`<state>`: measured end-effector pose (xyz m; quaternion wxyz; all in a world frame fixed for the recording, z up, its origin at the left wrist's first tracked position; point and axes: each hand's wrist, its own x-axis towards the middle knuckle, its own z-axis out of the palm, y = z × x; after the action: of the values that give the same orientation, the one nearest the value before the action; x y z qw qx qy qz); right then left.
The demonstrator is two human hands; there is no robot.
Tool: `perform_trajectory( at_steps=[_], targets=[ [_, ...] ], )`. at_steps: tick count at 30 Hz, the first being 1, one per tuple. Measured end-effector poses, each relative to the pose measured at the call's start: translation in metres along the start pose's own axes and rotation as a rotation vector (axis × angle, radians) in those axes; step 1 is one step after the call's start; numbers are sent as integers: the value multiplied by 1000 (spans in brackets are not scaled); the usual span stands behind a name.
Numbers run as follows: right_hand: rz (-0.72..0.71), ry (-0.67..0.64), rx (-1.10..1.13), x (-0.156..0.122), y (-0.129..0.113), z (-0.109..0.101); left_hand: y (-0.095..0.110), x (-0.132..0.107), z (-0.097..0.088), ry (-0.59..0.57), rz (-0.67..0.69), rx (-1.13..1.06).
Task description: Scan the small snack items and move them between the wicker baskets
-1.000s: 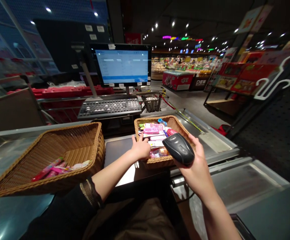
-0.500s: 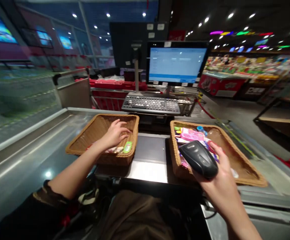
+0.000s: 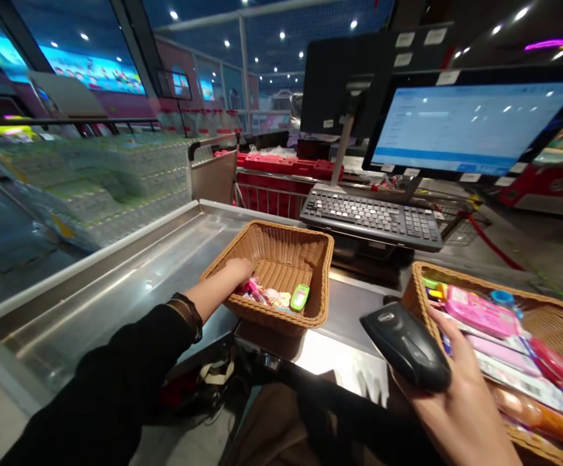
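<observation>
Scanner [image 3: 408, 346], black: clamped in right hand [image 3: 466, 398], blocking part of right basket [image 3: 414, 292] and its packs [image 3: 480, 312].
Left basket [image 3: 288, 241], wicker: left hand [image 3: 239, 268] inside; fingers hidden, grip cannot be told. Pink packet [image 3: 257, 291] beside it; green item [image 3: 299, 298] near right wall.
Beyond: keyboard [image 3: 373, 215], lit monitor [image 3: 470, 126].
Leftward: metal counter [image 3: 131, 291].

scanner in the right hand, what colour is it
The scanner is black, seen in the head view, in the right hand.
</observation>
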<state>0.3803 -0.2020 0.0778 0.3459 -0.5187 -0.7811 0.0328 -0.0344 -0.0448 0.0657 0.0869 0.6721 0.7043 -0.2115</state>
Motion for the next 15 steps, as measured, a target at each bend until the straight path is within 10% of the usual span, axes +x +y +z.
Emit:
perform_trajectory(
  at_steps=[15],
  targets=[
    [24,10,33,2,-11,-6,9,12,12,-70,4,-48]
  ],
)
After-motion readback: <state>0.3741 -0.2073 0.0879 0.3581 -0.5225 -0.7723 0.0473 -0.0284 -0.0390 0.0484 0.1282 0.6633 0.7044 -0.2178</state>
